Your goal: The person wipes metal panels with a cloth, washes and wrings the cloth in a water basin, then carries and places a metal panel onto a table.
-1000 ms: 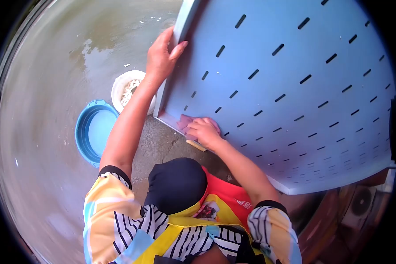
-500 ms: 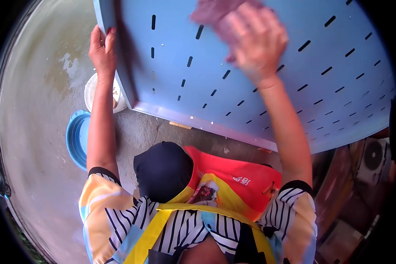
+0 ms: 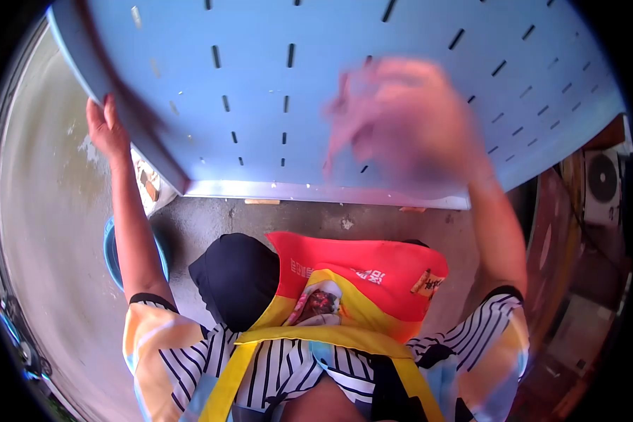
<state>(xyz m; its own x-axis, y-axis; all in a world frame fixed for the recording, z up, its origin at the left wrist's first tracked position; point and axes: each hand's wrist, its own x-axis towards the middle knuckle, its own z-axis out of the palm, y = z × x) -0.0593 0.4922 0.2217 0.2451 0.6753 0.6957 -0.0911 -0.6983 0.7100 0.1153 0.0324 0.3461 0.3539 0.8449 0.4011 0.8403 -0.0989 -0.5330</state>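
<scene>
A large light-blue metal panel (image 3: 253,77) with rows of dark slots fills the upper part of the view. Its left edge is gripped by my left hand (image 3: 107,132), with fingers bent over the rim. My right hand (image 3: 422,119) is over the panel's face, blurred by motion, with a mauve cloth (image 3: 348,116) bunched in it. Whether the cloth touches the panel cannot be made out. Small white specks lie along the panel's lower lip.
A blue basin (image 3: 110,257) stands on the wet concrete floor, left of my body, partly behind my left forearm. A whitish container (image 3: 158,200) is by the panel's lower left corner. An outdoor fan unit (image 3: 602,186) is at far right.
My right hand and the cloth have moved down the panel. My left hand appears lower and further left, still on the edge. The whole view has turned, shifting the panel's corner left.
</scene>
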